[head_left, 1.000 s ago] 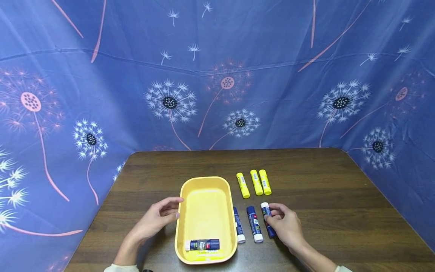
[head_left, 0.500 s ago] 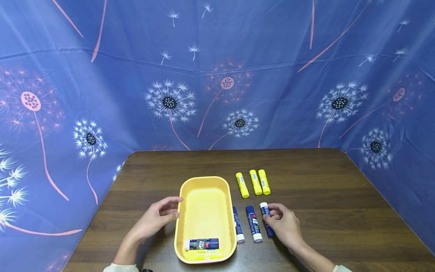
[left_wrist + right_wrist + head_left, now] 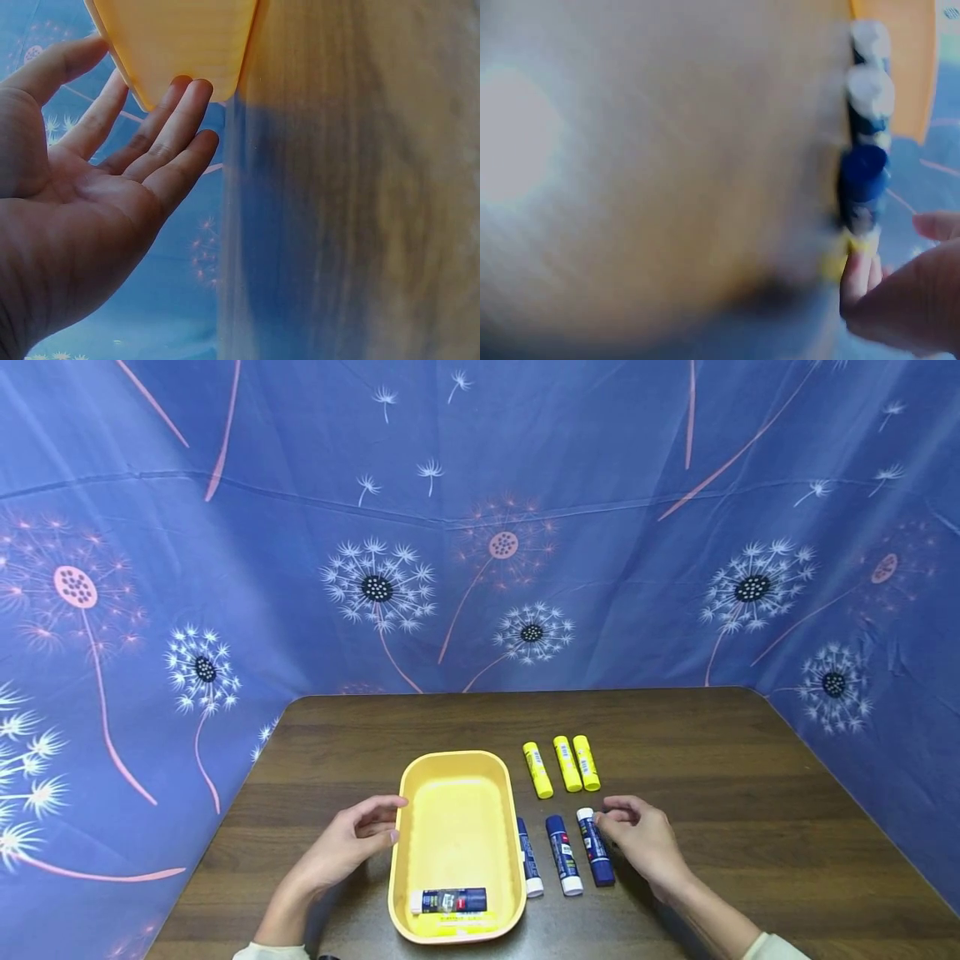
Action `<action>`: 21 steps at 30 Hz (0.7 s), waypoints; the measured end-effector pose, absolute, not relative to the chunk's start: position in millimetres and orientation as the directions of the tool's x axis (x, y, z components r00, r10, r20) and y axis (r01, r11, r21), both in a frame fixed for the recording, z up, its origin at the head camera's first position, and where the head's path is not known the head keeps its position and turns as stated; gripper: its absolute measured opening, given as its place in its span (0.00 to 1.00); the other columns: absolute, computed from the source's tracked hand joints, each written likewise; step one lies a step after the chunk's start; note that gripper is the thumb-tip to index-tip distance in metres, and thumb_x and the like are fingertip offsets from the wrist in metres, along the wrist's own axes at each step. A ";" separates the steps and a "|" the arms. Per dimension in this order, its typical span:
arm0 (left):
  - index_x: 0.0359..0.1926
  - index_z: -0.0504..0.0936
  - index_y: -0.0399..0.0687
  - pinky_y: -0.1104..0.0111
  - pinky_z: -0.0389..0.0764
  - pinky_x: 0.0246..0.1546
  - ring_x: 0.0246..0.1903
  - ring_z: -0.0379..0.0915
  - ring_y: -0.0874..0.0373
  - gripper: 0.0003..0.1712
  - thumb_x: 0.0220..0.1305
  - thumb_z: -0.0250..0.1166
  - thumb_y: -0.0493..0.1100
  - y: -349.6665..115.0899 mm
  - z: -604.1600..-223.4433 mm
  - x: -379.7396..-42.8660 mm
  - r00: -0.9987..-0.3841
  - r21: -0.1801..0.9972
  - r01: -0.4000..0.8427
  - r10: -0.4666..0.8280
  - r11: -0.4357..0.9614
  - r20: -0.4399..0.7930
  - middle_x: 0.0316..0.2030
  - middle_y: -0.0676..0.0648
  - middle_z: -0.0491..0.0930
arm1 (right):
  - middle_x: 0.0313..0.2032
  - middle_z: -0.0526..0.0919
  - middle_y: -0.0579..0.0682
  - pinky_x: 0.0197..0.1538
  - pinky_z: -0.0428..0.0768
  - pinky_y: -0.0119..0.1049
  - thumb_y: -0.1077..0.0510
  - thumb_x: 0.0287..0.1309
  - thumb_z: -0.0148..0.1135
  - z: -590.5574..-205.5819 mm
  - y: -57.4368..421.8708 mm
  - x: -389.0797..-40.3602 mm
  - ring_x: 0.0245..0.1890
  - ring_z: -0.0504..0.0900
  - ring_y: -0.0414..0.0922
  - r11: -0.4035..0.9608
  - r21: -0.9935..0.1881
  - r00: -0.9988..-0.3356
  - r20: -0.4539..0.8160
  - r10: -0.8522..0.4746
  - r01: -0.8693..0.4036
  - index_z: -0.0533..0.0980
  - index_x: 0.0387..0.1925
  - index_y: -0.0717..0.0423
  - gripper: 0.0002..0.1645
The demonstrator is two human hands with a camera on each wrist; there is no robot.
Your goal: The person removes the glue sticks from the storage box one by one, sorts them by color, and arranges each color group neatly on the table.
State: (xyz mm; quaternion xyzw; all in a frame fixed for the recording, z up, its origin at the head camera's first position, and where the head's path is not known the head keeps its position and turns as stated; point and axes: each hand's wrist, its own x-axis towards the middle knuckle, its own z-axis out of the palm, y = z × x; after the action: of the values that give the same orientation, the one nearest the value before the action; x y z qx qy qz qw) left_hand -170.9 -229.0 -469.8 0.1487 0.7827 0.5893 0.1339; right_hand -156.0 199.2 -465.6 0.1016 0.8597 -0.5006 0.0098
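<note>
A yellow plastic tray (image 3: pixel 453 827) stands on the table, holding a navy glue stick (image 3: pixel 450 900) with a white end and a yellow stick (image 3: pixel 453 924) beneath it in this view. My left hand (image 3: pixel 356 839) is at its left wall, fingers extended, fingertips at the side in the left wrist view (image 3: pixel 150 150). Right of the tray my right hand (image 3: pixel 647 843) has its fingertips beside the white end of a navy glue stick (image 3: pixel 596 847) lying on the table. Nothing shows in that hand's grasp.
Two more navy glue sticks lie left of that one: the middle one (image 3: pixel 564 855) and another (image 3: pixel 529 858) partly hidden by the tray's right wall. Behind them lie three yellow sticks (image 3: pixel 567 764). A blue dandelion-print cloth (image 3: pixel 615 568) hangs behind the wooden table (image 3: pixel 712 777).
The right hand has let go of the rightmost navy glue stick and drawn slightly up and to the right; the stick stays on the table. The left hand stays at the tray's wall.
</note>
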 end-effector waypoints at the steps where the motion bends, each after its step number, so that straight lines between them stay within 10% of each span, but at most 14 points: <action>1: 0.69 0.71 0.33 0.75 0.81 0.53 0.61 0.78 0.36 0.30 0.69 0.66 0.37 -228.7 -470.0 -170.9 -0.921 0.962 0.073 0.388 0.261 -0.035 0.61 0.26 0.77 | 0.44 0.85 0.56 0.38 0.79 0.29 0.55 0.64 0.70 -461.8 200.8 -159.1 0.40 0.80 0.41 0.477 -0.863 -0.983 -0.112 0.142 0.167 0.77 0.59 0.67 0.27; 12: 0.69 0.72 0.35 0.75 0.81 0.54 0.60 0.78 0.39 0.30 0.69 0.67 0.39 -229.0 -468.4 -169.3 -0.920 0.958 0.082 0.390 0.276 -0.033 0.61 0.28 0.77 | 0.49 0.86 0.60 0.48 0.84 0.29 0.60 0.63 0.70 -410.8 183.0 -193.3 0.46 0.84 0.43 0.372 -0.918 -0.959 0.031 -0.280 -0.139 0.79 0.57 0.64 0.23; 21: 0.68 0.73 0.36 0.74 0.81 0.53 0.60 0.78 0.39 0.29 0.69 0.67 0.39 -227.9 -468.8 -170.0 -0.927 0.956 0.067 0.371 0.285 -0.045 0.60 0.29 0.78 | 0.53 0.84 0.59 0.49 0.86 0.32 0.60 0.64 0.70 -387.6 143.5 -208.5 0.50 0.84 0.47 0.249 -0.960 -0.870 -0.014 -0.493 -0.126 0.78 0.60 0.61 0.24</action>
State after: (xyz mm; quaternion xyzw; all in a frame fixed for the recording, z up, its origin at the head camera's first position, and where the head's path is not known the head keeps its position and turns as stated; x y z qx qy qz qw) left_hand -170.0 -227.9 -468.8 0.1386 0.7910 0.5814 0.1306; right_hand -208.5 143.5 -387.6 -0.1999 0.7741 -0.5793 0.1588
